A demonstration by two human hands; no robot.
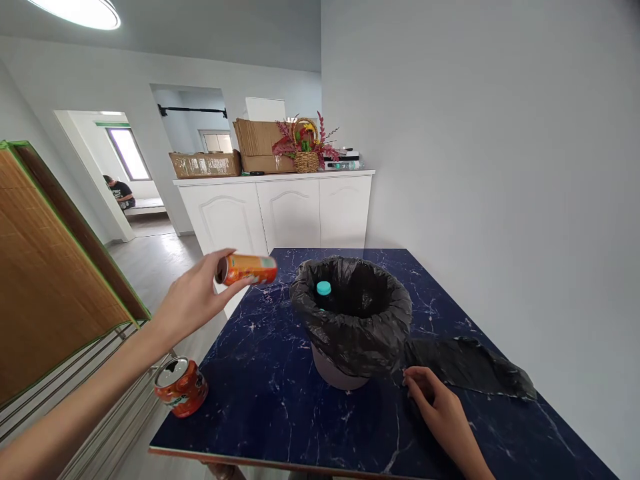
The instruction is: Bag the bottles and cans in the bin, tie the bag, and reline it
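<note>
My left hand (193,300) holds an orange soda can (247,269) on its side in the air, left of a small bin (350,320) lined with a black bag. A teal bottle cap (323,288) shows inside the bin. A second orange can (180,387) sits beyond the table's left edge, below my left forearm. My right hand (440,410) rests on the dark blue marble table (280,400) just right of the bin's base, fingers curled by the edge of a loose black plastic bag (470,367).
A grey wall runs along the table's right side. A white cabinet (280,210) behind carries cardboard boxes and a flower basket (306,147). A bamboo panel (45,293) leans at the left. A person (120,192) sits in a far room.
</note>
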